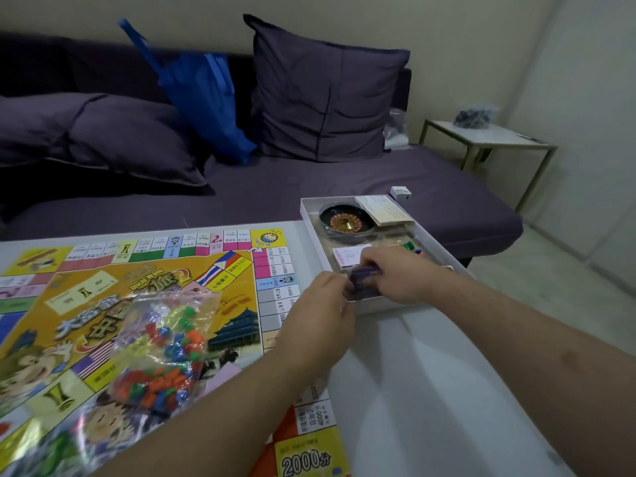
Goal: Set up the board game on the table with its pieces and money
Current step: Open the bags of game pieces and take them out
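The colourful game board (220, 270) lies unfolded on the white table (430, 390). A clear bag of small plastic pieces (165, 349) rests on the board's middle. The open game box (311, 215) sits at the table's far right edge, holding a roulette wheel (346, 222), paper sheets (385, 208), a white card stack (347, 258) and loose green and blue pieces (411, 246). Both hands meet over the box's near compartment. My left hand (320, 311) and my right hand (402, 273) together pinch a purple bundle (364, 271), apparently play money.
A dark purple sofa (309, 187) with cushions (323, 94) and a blue bag (206, 94) stands right behind the table. A small white box (401, 192) lies on the sofa seat by the game box. A side table (488, 136) is at the far right.
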A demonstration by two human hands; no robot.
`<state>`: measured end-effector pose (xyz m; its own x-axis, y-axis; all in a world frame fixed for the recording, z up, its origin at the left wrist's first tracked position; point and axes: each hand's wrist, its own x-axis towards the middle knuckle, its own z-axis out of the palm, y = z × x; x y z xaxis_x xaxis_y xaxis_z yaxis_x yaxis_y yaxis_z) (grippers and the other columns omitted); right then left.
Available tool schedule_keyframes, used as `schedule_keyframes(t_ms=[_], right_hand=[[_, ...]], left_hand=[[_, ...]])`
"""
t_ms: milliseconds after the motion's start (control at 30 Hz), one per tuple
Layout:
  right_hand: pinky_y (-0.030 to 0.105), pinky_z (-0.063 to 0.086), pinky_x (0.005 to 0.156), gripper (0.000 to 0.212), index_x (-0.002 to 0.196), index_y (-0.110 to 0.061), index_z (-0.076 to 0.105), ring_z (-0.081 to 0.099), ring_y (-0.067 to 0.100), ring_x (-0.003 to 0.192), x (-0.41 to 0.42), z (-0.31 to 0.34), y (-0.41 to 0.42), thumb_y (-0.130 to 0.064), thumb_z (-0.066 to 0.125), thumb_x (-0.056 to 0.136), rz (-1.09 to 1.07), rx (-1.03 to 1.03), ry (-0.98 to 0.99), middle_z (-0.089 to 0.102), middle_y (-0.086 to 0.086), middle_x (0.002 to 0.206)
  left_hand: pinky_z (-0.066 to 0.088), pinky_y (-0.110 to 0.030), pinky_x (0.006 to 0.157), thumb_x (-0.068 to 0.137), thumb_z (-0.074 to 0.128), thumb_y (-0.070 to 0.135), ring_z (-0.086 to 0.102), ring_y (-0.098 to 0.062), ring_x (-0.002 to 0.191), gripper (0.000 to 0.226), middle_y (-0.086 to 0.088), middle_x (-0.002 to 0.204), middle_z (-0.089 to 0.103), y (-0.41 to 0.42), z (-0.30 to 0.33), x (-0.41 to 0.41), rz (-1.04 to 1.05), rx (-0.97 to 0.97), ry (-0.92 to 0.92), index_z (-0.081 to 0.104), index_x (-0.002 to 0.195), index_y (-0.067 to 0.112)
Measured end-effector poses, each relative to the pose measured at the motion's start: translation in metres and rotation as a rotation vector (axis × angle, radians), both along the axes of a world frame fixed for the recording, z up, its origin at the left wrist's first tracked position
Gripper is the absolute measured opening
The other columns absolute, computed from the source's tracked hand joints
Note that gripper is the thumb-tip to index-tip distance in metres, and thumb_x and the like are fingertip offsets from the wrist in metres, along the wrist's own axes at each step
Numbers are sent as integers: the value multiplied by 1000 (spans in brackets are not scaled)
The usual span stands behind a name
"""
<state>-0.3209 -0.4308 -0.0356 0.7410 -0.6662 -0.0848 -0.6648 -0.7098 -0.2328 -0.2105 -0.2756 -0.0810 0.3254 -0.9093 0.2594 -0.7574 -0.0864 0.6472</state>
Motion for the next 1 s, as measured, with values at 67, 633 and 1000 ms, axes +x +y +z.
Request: schedule_keyframes(t_ms=[67,633,1000], right_hand=[[37,48,68,21,83,-30,50,60,22,83,-6,6,3,-25,65,97,-67,-35,-117,63,-4,89],[22,47,91,60,153,-17,48,51,22,130,2,19,26,2,49,96,-219,83,-254,46,0,153],[38,57,74,25,81,-19,75,65,18,84,-4,-3,8,-14,53,92,-144,-22,-174,73,-4,86]], left_hand=[[45,-21,94,102,60,23,55,-4,115,30,14,133,51,6,8,1,55,11,72,61,132,28],[64,-49,53,112,45,23,77,-32,80,31,-26,106,75,8,44,7,328,-50,1530,53,134,3],[62,-37,47,111,49,27,76,-20,61,19,-14,90,78,5,29,6,330,-2,1407,55,123,14]])
